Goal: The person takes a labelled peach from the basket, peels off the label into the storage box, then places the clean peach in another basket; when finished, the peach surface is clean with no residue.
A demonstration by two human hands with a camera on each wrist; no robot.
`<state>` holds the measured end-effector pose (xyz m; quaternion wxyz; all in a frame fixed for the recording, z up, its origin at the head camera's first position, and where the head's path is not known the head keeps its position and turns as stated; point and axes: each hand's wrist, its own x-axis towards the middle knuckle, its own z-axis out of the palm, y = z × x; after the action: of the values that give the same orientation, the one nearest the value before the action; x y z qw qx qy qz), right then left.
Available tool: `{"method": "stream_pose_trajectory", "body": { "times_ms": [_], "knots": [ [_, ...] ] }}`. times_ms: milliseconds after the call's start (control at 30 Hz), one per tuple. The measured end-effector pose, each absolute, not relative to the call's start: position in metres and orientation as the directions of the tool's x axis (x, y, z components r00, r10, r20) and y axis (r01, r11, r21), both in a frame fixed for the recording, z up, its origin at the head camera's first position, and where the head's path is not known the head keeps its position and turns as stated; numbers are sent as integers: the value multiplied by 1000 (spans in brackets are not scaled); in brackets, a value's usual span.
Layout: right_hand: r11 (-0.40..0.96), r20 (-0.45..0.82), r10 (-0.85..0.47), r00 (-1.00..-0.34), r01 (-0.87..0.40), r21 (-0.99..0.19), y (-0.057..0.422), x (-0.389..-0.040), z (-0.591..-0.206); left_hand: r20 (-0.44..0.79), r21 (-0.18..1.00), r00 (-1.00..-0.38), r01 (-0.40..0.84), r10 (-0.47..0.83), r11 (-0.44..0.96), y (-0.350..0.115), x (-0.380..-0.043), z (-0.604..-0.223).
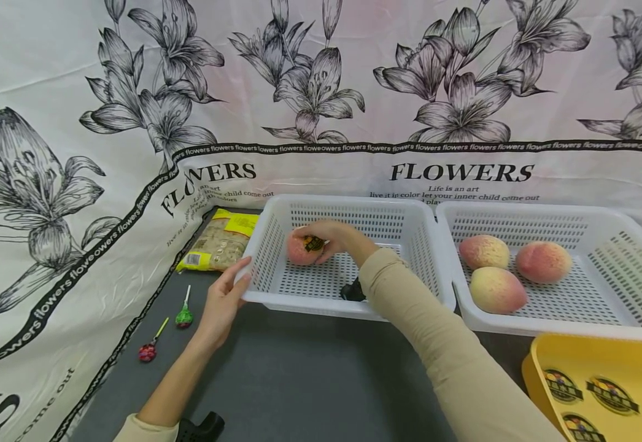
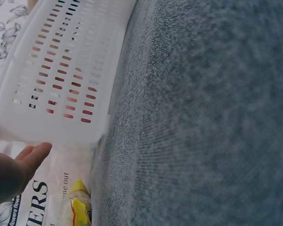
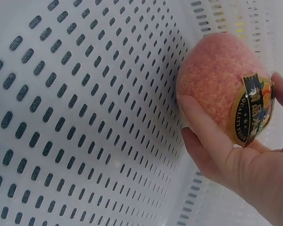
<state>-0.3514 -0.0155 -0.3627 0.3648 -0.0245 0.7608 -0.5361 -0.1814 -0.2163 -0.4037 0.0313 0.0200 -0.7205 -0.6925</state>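
Observation:
A pink peach [image 1: 302, 247] with a black-and-gold sticker is in the grasp of my right hand [image 1: 329, 238], inside the left white basket [image 1: 348, 309]. The right wrist view shows fingers and thumb around this peach [image 3: 217, 80], close to the basket's perforated bottom. Whether the peach touches the bottom I cannot tell. My left hand [image 1: 226, 301] holds the rim at the same basket's left front corner; in the left wrist view part of that hand [image 2: 14, 172] shows beside the basket's end, its other fingers hidden.
A second white basket [image 1: 564, 323] with three peaches [image 1: 544, 262] adjoins on the right. In front of it stands a yellow bin [image 1: 608, 347]. Leftward lie a yellow-ended bag [image 1: 218, 240], a green lollipop [image 1: 184, 317] and a red lollipop [image 1: 147, 352]. A flower-printed sheet [image 1: 321, 172] closes off the back.

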Motion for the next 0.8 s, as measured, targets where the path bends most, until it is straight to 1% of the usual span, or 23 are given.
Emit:
{"method": "stream_pose_trajectory", "body": {
  "times_ms": [267,400,600,700,800],
  "knots": [
    [391,-519,-360,-775,380,-838,-7,-352,-365,12,1000,-998,11,-64,14,-212,-183,-404],
    [344,-508,-354,-785,395,-852,4,-352,-353,10,1000,-998,9,-65,11,-211,-183,-404],
    [269,-461,-418,-783,378,-886,24,-345,-324,22,1000,-997,20,-68,20,-213,-182,-402],
    [237,-432,-447,-784,362,-902,38,-337,-311,24,1000,-997,22,-70,21,-214,-182,-401],
    [205,-396,-501,-769,340,-918,56,-326,-300,20,1000,-997,18,-72,25,-215,-181,-401]
  ]
}}
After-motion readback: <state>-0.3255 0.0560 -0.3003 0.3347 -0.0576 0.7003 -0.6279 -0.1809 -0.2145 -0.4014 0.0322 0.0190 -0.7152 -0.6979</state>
